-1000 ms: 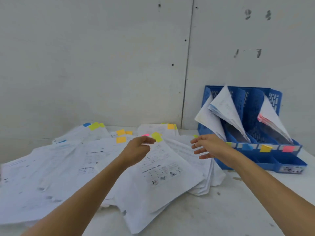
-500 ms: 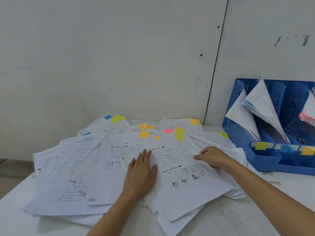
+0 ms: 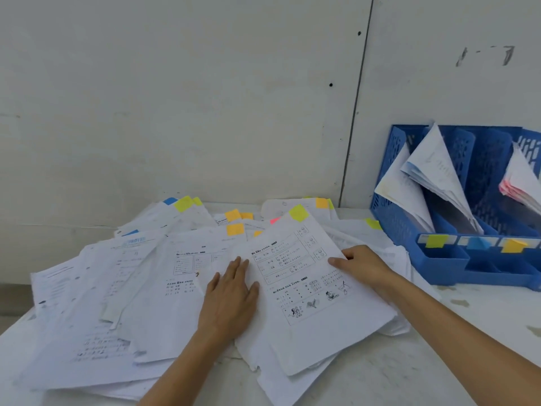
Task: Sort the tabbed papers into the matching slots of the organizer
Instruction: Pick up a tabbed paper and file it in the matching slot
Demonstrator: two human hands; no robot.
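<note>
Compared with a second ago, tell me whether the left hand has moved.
Yes. The left hand has dropped and drawn back toward the person: from raised by the top sheet's yellow tab to flat on the paper pile.

no legible text on papers (image 3: 304, 276)

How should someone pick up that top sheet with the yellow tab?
Pinch the top sheet at its right edge, coming from the right: that edge lies free over the pile, and the right hand holds it, thumb on top. The flat left hand steadies the rest.
</note>
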